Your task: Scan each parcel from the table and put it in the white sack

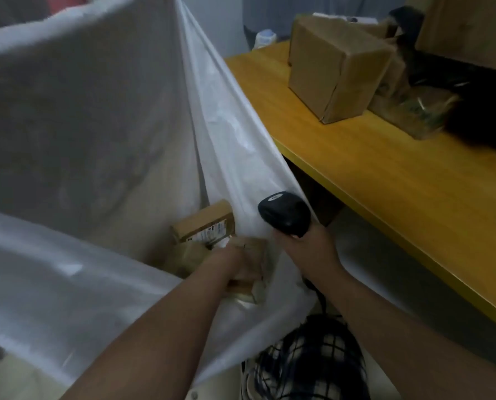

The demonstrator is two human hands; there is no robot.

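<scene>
The white sack point(229, 134) stands open at the left, its near rim stretched across the lower left. My left hand point(235, 264) reaches down inside it and grips a brown parcel point(252, 287). Deeper in the sack lies another brown box with a label point(205, 222). My right hand point(307, 249) holds a black barcode scanner point(285, 213) against the sack's right edge, beside the table. On the yellow table point(400, 180) stands a brown cardboard box point(336, 70).
More parcels crowd the table's far right: a clear-wrapped packet point(411, 111), a black bag point(483, 111) and a large carton point(472, 27). The table's front edge runs diagonally to the lower right. A plaid garment point(304, 362) is below my arms.
</scene>
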